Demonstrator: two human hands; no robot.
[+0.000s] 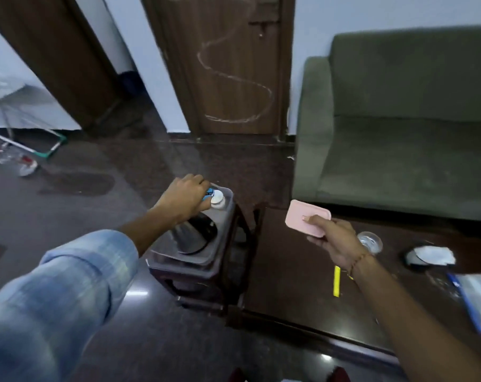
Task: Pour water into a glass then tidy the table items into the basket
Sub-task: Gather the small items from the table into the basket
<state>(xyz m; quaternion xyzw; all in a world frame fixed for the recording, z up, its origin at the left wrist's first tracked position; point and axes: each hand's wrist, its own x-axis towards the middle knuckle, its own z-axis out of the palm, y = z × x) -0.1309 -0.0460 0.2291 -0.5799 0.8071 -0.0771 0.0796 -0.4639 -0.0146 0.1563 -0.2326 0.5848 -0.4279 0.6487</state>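
My left hand (185, 198) is closed around a small bottle (216, 199) with a white cap and blue label, held over the far end of a grey plastic basket (178, 250). The basket sits on a dark stool and holds a dark, shiny item (198, 234). Over the left part of the dark wooden table (283, 274), my right hand (336, 239) grips a pink rectangular lid-like box (307, 217). A clear glass (369, 242) stands on the table just right of that hand. A yellow stick (336, 281) lies on the table below my right wrist.
A green sofa (399, 128) stands behind the table. On the table's right side lie a dark object under white paper (429, 256) and a blue-edged plastic pouch (475, 297). Dark polished floor surrounds the stool. A brown door (228, 64) is ahead; a metal rack (21, 142) at far left.
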